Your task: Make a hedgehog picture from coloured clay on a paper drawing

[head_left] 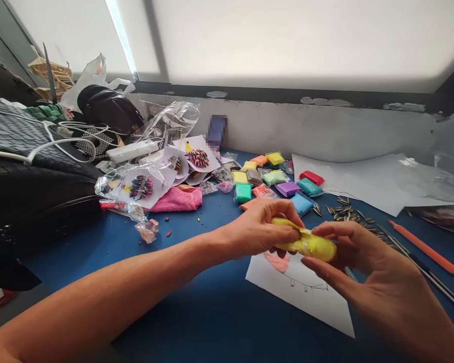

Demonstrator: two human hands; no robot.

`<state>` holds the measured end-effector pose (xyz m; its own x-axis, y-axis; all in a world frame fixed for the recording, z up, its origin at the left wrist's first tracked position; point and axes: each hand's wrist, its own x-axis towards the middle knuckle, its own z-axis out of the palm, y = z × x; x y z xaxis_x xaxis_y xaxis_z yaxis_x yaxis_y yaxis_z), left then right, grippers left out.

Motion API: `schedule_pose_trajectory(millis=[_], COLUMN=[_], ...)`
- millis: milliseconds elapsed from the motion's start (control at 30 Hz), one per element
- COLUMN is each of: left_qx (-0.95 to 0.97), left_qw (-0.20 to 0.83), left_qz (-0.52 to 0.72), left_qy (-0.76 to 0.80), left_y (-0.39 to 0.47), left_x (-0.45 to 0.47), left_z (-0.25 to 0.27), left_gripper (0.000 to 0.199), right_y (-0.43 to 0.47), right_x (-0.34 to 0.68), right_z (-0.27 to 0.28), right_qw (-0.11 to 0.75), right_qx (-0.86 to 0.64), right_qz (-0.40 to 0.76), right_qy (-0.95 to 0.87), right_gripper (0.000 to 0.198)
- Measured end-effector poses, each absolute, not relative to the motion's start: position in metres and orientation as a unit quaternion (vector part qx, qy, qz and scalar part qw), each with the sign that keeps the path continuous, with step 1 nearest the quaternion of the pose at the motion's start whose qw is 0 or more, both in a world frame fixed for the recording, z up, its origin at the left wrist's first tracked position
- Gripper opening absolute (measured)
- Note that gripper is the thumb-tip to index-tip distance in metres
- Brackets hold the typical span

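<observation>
My left hand is closed around a lump of yellow modelling clay, which seems to be partly in clear wrapping. Thumb and fingers of my right hand curve around the lump's right end. Below both hands lies a white sheet of paper with a pencil drawing and a patch of pink-orange clay, partly hidden by my left hand. Several wrapped clay blocks sit just beyond, among them a blue one, a purple one and a green one.
Sunflower seeds lie right of the blocks, near an orange clay tool and a black-and-silver pen-like stick. White papers lie behind. On the left are a pink cloth, seed-decorated pictures and a black bag.
</observation>
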<state>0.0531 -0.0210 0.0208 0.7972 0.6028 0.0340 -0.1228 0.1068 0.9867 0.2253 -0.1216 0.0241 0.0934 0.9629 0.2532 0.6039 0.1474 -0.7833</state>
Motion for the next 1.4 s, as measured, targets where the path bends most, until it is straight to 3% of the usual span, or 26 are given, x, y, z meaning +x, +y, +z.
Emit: schedule_pose_trajectory(millis=[133, 267, 367, 533, 700, 1000, 1100, 1300, 1400], left_qx=[0.611, 0.633, 0.733, 0.867, 0.884, 0.872, 0.829, 0.706, 0.662], left_qw=[0.724, 0.721, 0.616, 0.383, 0.345, 0.385, 0.493, 0.678, 0.71], left_qz=[0.25, 0.205, 0.195, 0.231, 0.219, 0.217, 0.18, 0.13, 0.166], left_qy=[0.201, 0.193, 0.211, 0.222, 0.225, 0.209, 0.193, 0.158, 0.177], left_y=[-0.019, -0.016, -0.016, -0.019, -0.022, -0.025, -0.022, -0.014, -0.012], left_x=[0.053, 0.049, 0.047, 0.05, 0.051, 0.05, 0.047, 0.046, 0.049], left_z=[0.021, 0.023, 0.025, 0.021, 0.015, 0.021, 0.025, 0.029, 0.026], left_gripper=[0.012, 0.035, 0.041, 0.02, 0.032, 0.03, 0.023, 0.051, 0.037], right_y=[-0.124, -0.123, -0.12, -0.116, -0.115, -0.118, -0.119, -0.116, -0.115], right_x=[0.221, 0.219, 0.224, 0.23, 0.227, 0.233, 0.233, 0.235, 0.235], right_z=[0.031, 0.034, 0.029, 0.022, 0.026, 0.029, 0.031, 0.028, 0.027], right_qw=[0.402, 0.415, 0.41, 0.411, 0.395, 0.39, 0.407, 0.438, 0.442], right_qx=[-0.626, -0.658, -0.651, -0.642, -0.639, -0.631, -0.631, -0.629, -0.628], right_qz=[0.242, 0.228, 0.224, 0.216, 0.207, 0.253, 0.242, 0.256, 0.261], right_qy=[-0.622, -0.586, -0.598, -0.61, -0.627, -0.621, -0.615, -0.589, -0.584], right_gripper=[0.039, 0.039, 0.04, 0.038, 0.036, 0.037, 0.039, 0.038, 0.038])
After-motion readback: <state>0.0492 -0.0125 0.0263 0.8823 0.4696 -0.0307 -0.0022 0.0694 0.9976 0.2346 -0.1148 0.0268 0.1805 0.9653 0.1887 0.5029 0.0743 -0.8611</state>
